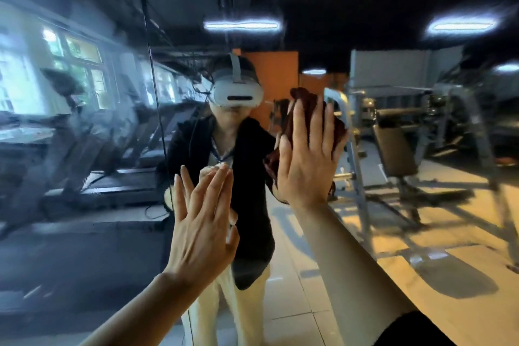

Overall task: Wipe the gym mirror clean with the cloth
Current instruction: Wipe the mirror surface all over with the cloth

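Note:
The gym mirror [393, 233] fills the whole view in front of me, with a vertical seam [157, 109] left of centre. My right hand [304, 160] is flat against the glass, fingers spread, pressing a dark red-brown cloth [304, 105] onto it at about head height. The cloth sticks out above and beside my fingers. My left hand [202, 219] rests flat on the glass lower down and to the left, fingers straight and holding nothing.
The mirror reflects a person in a white headset, black top and light trousers. Reflected treadmills [112, 171] stand on the left, a weight bench and metal racks [398, 154] on the right, over a pale tiled floor.

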